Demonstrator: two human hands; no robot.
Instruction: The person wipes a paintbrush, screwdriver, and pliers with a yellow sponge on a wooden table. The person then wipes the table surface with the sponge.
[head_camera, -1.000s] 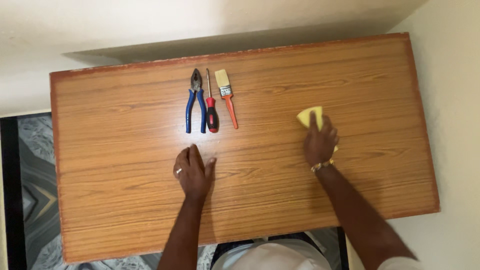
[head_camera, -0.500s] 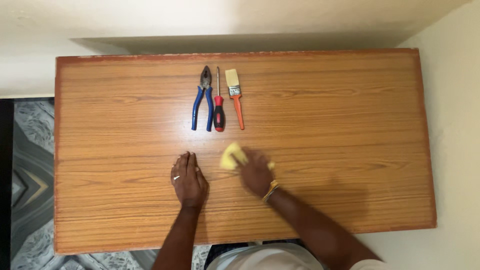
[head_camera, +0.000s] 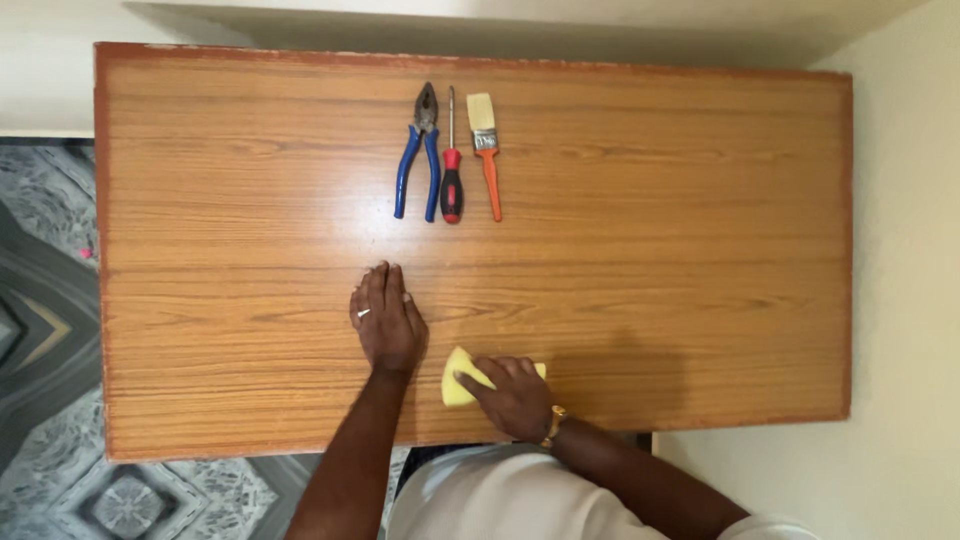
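- Pressing down on a yellow sponge (head_camera: 458, 381), the right hand (head_camera: 512, 394) lies flat over it with fingers spread, near the table's near edge; the sponge's left end shows beyond the fingertips, and a small corner shows at the hand's far right side.
- A gold bracelet (head_camera: 553, 424) circles the right wrist.
- Just left of the sponge, the left hand (head_camera: 385, 322) rests palm down and released on the bare wood, fingers together and pointing away, gripping nothing; a ring shows on one finger.
- Both hands sit on a long wooden table (head_camera: 700, 250) with orange-brown grain.
- Toward the far edge, well apart from the hands, three tools lie side by side: blue-handled pliers (head_camera: 418, 150) on the left, a red-and-black screwdriver (head_camera: 452, 165) in the middle, a small orange-handled paintbrush (head_camera: 485, 145) on the right.
- Patterned grey floor tiles (head_camera: 50, 300) show left of the table.
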